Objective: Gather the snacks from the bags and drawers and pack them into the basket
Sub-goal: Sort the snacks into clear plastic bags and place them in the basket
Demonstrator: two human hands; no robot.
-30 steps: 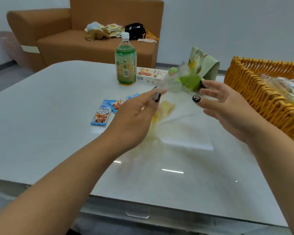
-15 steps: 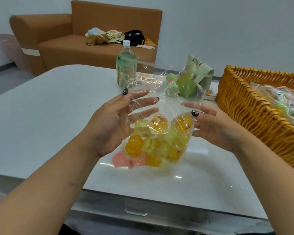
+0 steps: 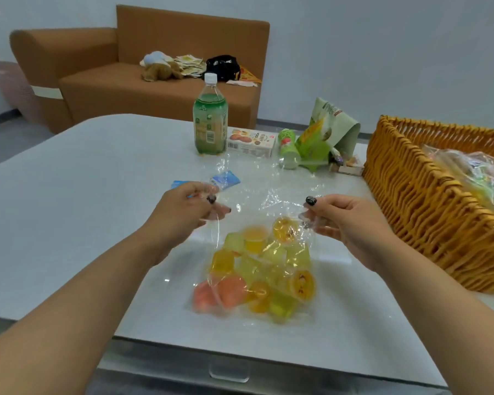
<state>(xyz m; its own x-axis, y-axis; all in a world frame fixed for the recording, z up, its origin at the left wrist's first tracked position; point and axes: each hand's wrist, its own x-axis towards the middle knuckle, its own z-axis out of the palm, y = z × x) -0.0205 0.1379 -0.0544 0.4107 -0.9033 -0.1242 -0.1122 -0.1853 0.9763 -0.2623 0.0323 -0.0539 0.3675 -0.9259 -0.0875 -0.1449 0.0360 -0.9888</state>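
While the jelly bag [image 3: 257, 275] hangs over the near table [image 3: 69, 209], the left hand [image 3: 183, 215] and right hand [image 3: 345, 223] pinch its top corners; the basket [image 3: 428, 212], seemingly holding wrapped snacks, sits right.

There is just one camera, worn on the person's head. It looks forward and down over a white table [image 3: 69, 195], very close to both arms. A basket [image 3: 411, 209] sits at the right edge, and a brown sofa [image 3: 111, 89] is far behind.
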